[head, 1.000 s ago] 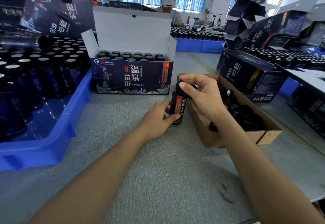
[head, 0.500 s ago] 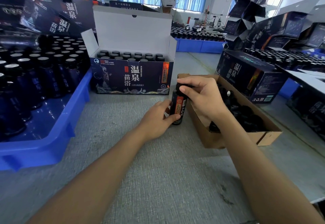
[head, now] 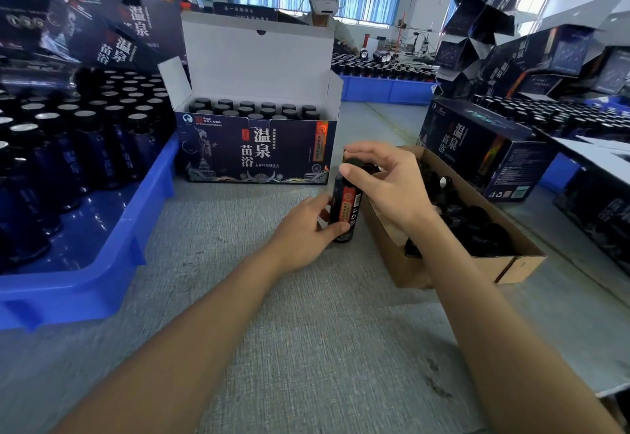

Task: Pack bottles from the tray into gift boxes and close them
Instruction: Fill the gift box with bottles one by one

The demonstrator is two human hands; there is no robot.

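Standing upright on the grey table (head: 272,314), just in front of the right corner of the open gift box (head: 238,157), the bottle (head: 354,210) is staying where it was. The left hand (head: 300,239) is still gripping its lower half. The right hand (head: 392,191) is still pinching the black cap (head: 356,162), with its fingers (head: 368,150) now spreading a little wider. The gift box is showing "温泉苗浴" and "PICC". The bottle is wearing a red label (head: 345,203) with a barcode.

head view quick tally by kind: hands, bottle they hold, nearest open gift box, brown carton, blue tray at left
hands: 2, left hand, right hand
held bottle: 1
open gift box: 1
brown carton: 1
blue tray: 1
total: 6
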